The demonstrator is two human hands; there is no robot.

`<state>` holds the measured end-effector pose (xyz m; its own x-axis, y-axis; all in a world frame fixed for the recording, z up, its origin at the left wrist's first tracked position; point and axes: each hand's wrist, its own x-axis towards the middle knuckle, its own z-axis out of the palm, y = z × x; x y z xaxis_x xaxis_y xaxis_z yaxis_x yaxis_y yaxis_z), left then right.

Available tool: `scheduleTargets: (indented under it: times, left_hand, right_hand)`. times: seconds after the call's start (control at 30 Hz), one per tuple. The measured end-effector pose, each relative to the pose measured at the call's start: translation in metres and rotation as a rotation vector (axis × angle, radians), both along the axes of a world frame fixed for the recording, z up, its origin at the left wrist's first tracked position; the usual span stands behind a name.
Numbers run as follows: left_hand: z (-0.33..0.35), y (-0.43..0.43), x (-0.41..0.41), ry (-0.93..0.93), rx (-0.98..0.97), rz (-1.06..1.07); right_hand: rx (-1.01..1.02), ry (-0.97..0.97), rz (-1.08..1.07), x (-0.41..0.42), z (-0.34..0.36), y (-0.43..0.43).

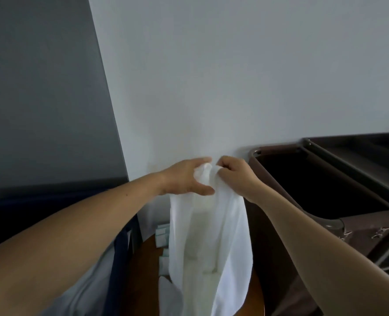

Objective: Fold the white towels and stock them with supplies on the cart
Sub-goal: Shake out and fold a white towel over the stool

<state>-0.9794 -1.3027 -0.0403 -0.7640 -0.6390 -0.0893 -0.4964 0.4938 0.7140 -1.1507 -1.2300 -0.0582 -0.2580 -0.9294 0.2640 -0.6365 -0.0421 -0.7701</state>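
Note:
A white towel (211, 238) hangs in front of me, held up by its top edge. My left hand (186, 179) grips the bunched top of the towel between thumb and fingers. Right beside it, my right hand (234, 174) pinches the adjoining part of the same edge. The two hands nearly touch. The towel's lower part drapes down over a round wooden table (143, 270). More white cloth (168, 293) lies under it on the table.
The brown cart with a dark open bag (321, 192) stands to the right, against the white wall. Small white and green boxes (162, 236) sit on the table behind the towel. A dark blue strap (120, 252) and pale fabric hang at the lower left.

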Motion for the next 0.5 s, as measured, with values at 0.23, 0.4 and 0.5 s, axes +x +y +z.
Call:
scheduleTargets:
  times: [0.23,0.4,0.5]
  left_hand:
    - [0.026,-0.001,-0.003,0.133,-0.095,0.111]
    - [0.065,-0.003,-0.002,0.571,0.181,0.31]
    - [0.078,-0.001,-0.009,0.626,0.234,0.356]
  right_hand:
    - [-0.129,-0.236,0.081,-0.007,0.006,0.005]
    - [0.072,0.013,0.074,-0.011,-0.026,0.004]
    - [0.037,-0.18,0.085,-0.002,-0.029,0.005]
